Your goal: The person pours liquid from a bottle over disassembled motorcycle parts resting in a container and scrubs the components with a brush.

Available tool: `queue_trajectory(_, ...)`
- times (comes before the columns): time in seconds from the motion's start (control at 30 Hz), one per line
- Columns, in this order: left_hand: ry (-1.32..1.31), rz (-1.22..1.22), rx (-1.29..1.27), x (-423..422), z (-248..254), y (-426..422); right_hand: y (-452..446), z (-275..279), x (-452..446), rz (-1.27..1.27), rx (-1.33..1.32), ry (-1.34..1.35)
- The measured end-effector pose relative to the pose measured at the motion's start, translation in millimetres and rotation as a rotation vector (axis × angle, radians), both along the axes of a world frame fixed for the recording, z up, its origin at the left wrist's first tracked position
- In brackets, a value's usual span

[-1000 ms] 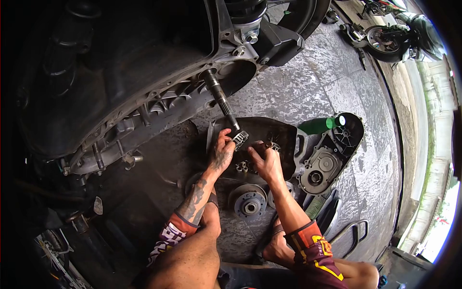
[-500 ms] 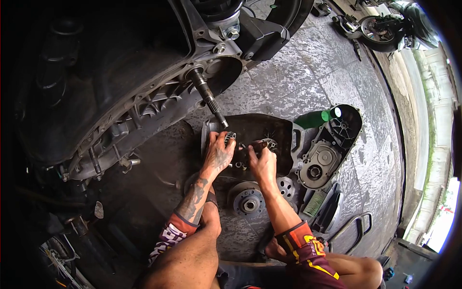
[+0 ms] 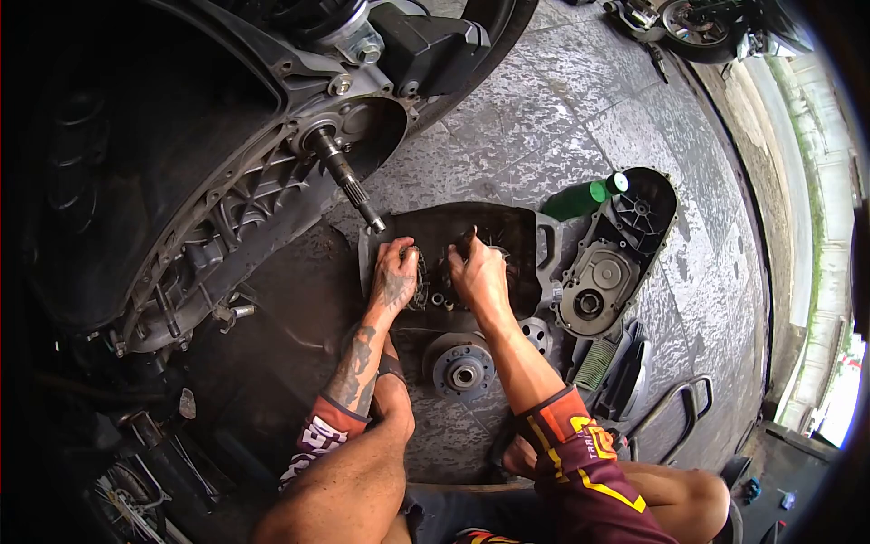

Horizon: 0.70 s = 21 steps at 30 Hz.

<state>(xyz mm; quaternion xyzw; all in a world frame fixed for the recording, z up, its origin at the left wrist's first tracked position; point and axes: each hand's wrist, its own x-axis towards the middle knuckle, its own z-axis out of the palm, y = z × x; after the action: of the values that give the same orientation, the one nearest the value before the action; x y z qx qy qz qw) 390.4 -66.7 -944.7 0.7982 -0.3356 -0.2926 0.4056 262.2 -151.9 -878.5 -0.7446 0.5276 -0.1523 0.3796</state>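
My left hand [image 3: 394,275] is closed over the left part of a dark tray-like cover [image 3: 507,216]. Its curled fingers rest on a ribbed metal part [image 3: 418,276], mostly hidden by the hand. My right hand [image 3: 480,274] hovers over the middle of the same cover, thumb and fingers drawn together; whatever they grip is too dark to make out. Between the hands lie small metal pieces [image 3: 439,300]. More metal parts lie behind the right hand, partly covered by it.
A splined shaft [image 3: 344,177] juts from the engine case [image 3: 245,213] at upper left. To the right are a green bottle [image 3: 580,198] and a grey casing cover [image 3: 605,263]. In front lie a round hub [image 3: 463,370], a spring [image 3: 595,363] and a bent metal bar [image 3: 675,408].
The view has shifted slightly. My left hand has lowered the ribbed part into the cover, turning its back upward. My right hand has moved a little, its fingers still closed.
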Motion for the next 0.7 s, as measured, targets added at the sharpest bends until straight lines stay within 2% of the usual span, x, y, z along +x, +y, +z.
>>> queue_trajectory(0.1, -0.024, 0.016, -0.056, -3.3, -1.2, -2.1, 7.5, -1.6, 0.5, 0.012, -0.012, -0.233)
queue_trajectory(0.17, -0.049, 0.038, -0.091, -5.6, 0.7, -2.5, 12.6, -4.4, -5.1, 0.062, -0.061, -0.172)
queue_trajectory(0.23, -0.051, 0.028, -0.074, -4.1, 4.5, -4.5, 1.1, -6.1, -7.2, 0.015, 0.022, -0.05)
queue_trajectory(0.3, -0.044, 0.01, -0.049, -4.1, 1.7, -4.3, 3.6, -2.7, -6.9, 0.054, -0.02, -0.05)
queue_trajectory(0.37, -0.053, 0.04, -0.154, -3.8, -7.5, -1.2, 15.4, 4.2, -5.3, 0.081, -0.024, -0.19)
queue_trajectory(0.43, -0.093, -0.034, -0.127, -0.1, -2.6, -1.8, 8.5, -2.4, -5.8, 0.073, -0.022, -0.105)
queue_trajectory(0.53, 0.072, -0.03, -0.064, 4.0, -9.6, 3.3, 3.0, -9.2, -13.0, 0.05, 0.017, -0.029)
queue_trajectory(0.63, 0.185, 0.052, -0.102, 0.6, -11.5, 4.7, 17.4, -10.7, -16.4, 0.084, 0.021, -0.257)
queue_trajectory(0.67, 0.315, 0.107, -0.123, -1.0, -10.2, 5.6, 17.6, -19.2, -21.8, 0.091, 0.013, -0.094)
queue_trajectory(0.7, 0.345, 0.11, -0.137, -0.4, -12.4, 6.1, 13.6, -13.9, -24.3, 0.022, 0.082, -0.072)
